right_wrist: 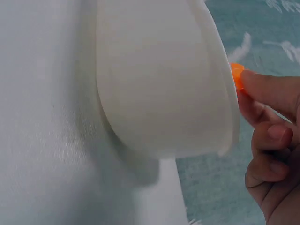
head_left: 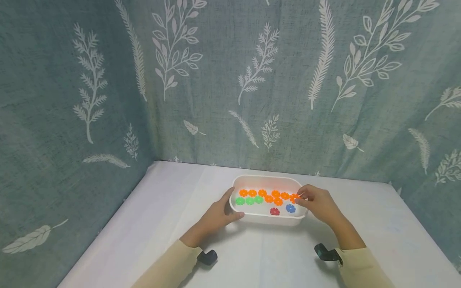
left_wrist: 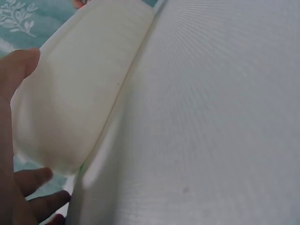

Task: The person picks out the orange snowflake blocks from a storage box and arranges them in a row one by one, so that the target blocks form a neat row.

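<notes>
A white oblong plastic tub [head_left: 268, 219] stands on the table. My left hand [head_left: 216, 217] holds its left end, the thumb at the near rim and the fingers spread around the outer wall. In the left wrist view the thumb lies on the tub's side [left_wrist: 79, 89]. My right hand [head_left: 319, 204] is at the right end, pinching an orange notched disc [right_wrist: 237, 76] between thumb and forefinger at the rim. Inside the tub lie several orange notched discs [head_left: 275, 193], three green discs [head_left: 249, 201], a red disc [head_left: 275, 211] and a blue disc [head_left: 290, 208].
A white cloth covers the table [head_left: 173, 200]. Behind the tub and along the left hangs a blue-green curtain [head_left: 216, 120] with white leaf prints, meeting the table's back edge. Dark wrist cameras [head_left: 207, 257] sit at both sleeves.
</notes>
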Action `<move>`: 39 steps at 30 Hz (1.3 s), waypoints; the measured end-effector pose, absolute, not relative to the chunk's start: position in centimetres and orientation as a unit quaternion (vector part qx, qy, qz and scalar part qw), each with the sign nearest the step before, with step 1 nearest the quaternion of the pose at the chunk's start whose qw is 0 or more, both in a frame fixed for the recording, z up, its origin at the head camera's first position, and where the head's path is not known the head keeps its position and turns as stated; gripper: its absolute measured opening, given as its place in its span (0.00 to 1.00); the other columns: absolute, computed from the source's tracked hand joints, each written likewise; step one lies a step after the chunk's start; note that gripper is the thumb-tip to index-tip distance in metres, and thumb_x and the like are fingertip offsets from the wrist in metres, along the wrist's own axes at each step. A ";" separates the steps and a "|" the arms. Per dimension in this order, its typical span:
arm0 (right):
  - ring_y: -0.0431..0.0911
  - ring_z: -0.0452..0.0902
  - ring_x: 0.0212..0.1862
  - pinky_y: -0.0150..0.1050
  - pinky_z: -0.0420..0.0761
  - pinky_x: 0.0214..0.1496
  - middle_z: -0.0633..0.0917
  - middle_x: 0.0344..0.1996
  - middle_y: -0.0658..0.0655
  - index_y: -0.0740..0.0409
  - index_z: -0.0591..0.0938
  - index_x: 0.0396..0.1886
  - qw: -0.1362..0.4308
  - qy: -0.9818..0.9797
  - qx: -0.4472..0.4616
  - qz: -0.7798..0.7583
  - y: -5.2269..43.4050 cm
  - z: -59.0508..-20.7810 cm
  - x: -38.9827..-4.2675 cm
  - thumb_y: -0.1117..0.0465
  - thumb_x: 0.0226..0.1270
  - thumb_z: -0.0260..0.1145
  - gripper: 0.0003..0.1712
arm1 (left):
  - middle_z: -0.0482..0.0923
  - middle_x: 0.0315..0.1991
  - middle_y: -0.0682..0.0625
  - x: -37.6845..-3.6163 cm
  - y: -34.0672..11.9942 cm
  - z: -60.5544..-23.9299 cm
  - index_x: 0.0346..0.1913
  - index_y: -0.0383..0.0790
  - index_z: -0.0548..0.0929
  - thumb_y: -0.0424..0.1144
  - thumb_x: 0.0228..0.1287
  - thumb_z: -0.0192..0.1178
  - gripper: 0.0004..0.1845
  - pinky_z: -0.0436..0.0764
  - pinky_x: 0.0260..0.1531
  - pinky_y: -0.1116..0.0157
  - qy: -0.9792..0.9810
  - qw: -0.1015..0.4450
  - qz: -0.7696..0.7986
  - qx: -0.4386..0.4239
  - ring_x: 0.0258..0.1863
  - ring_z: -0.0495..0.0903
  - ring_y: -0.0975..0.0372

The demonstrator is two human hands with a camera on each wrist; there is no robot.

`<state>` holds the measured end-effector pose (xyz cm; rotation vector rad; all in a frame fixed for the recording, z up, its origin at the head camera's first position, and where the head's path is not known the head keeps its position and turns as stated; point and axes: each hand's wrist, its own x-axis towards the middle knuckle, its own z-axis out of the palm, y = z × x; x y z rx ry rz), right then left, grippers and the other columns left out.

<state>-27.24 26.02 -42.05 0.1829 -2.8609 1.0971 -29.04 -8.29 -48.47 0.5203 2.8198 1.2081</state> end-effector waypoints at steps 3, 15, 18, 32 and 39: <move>0.53 0.78 0.43 0.46 0.82 0.44 0.84 0.39 0.56 0.58 0.80 0.47 0.046 -0.918 0.039 0.392 27.1 -42.3 -27.2 0.57 0.64 0.70 0.15 | 0.61 0.72 0.47 -29.1 -8.3 -48.6 0.77 0.53 0.52 0.71 0.51 0.62 0.55 0.61 0.66 0.44 0.912 0.008 0.374 0.171 0.70 0.61 0.51; 0.51 0.79 0.40 0.44 0.82 0.44 0.84 0.43 0.61 0.62 0.77 0.53 0.042 -0.871 -0.003 0.489 28.1 -42.8 -27.7 0.59 0.69 0.65 0.17 | 0.64 0.71 0.47 -29.2 -9.8 -48.1 0.76 0.52 0.58 0.72 0.52 0.61 0.51 0.64 0.64 0.44 0.924 -0.024 0.336 0.179 0.69 0.63 0.51; 0.52 0.81 0.41 0.43 0.84 0.46 0.83 0.43 0.62 0.64 0.76 0.53 0.032 -0.855 0.005 0.518 27.5 -43.1 -27.7 0.60 0.69 0.64 0.17 | 0.64 0.71 0.48 -29.4 -10.0 -48.0 0.75 0.52 0.59 0.70 0.52 0.62 0.50 0.63 0.65 0.44 0.923 -0.025 0.339 0.179 0.70 0.62 0.51; 0.50 0.80 0.44 0.37 0.83 0.47 0.83 0.41 0.61 0.66 0.77 0.51 0.037 -0.817 0.027 0.574 24.8 -43.9 -27.6 0.63 0.66 0.67 0.17 | 0.70 0.66 0.45 -30.2 -11.7 -48.7 0.71 0.50 0.66 0.49 0.52 0.74 0.43 0.72 0.59 0.48 0.852 -0.053 0.497 0.156 0.60 0.75 0.50; 0.51 0.82 0.45 0.36 0.83 0.47 0.82 0.43 0.63 0.65 0.76 0.53 0.040 -0.803 0.017 0.594 25.6 -45.1 -28.1 0.62 0.69 0.65 0.17 | 0.68 0.68 0.44 -30.5 -12.0 -49.3 0.72 0.52 0.64 0.53 0.52 0.73 0.44 0.61 0.66 0.44 0.858 -0.047 0.489 0.147 0.66 0.68 0.50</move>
